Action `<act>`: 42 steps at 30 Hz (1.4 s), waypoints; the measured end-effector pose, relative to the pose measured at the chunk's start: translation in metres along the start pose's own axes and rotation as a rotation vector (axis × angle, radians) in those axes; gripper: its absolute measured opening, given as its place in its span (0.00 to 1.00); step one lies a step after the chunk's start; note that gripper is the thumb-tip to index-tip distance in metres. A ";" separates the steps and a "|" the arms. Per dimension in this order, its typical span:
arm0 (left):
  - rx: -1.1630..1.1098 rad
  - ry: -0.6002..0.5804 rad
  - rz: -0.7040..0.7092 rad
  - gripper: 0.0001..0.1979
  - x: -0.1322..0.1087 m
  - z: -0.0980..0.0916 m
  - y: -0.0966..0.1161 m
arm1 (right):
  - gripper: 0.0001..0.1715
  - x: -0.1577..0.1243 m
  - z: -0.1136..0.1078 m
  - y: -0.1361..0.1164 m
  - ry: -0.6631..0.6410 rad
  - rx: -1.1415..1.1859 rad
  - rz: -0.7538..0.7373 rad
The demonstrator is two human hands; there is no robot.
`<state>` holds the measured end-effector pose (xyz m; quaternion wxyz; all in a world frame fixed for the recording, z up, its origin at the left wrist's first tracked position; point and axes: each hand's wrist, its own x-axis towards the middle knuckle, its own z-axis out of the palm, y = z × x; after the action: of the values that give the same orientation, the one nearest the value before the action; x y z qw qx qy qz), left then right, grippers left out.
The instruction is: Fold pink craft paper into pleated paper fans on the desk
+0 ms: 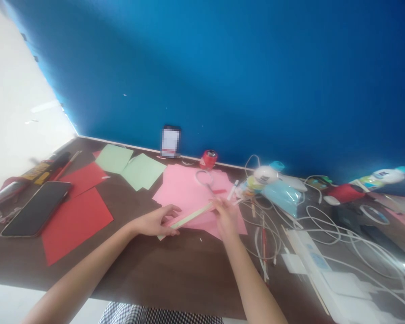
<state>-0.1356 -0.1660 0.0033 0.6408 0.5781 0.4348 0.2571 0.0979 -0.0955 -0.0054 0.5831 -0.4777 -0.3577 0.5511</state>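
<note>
A narrow pale green strip, apparently folded paper (193, 216), slants across the front of the desk between my hands. Its lower left end is pinched between the thumb and fingers of my left hand (157, 220). At the upper right end, the fingers of my right hand (226, 216) are closed on the strip. Beneath it lie overlapping pink sheets (178, 184). On the pink paper, a pale ring (203, 177) rests close to a small red piece (218, 191), both blurred.
Red sheets (77, 225) and a phone (37, 209) lie left, green sheets (143, 171) behind. A red round container (208, 159) and a small upright card-like object (170, 141) stand by the blue wall. Glue bottles (266, 173), tangled cables (344, 234) and a power strip (310, 256) crowd the right.
</note>
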 end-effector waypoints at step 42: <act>-0.500 0.727 0.253 0.28 0.019 -0.026 -0.017 | 0.21 -0.006 -0.001 0.008 -0.431 -0.501 -0.120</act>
<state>-0.1511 -0.1404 -0.0168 0.5298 0.3265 0.4820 0.6167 0.0955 -0.1018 -0.0131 0.3898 -0.4568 -0.6247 0.4991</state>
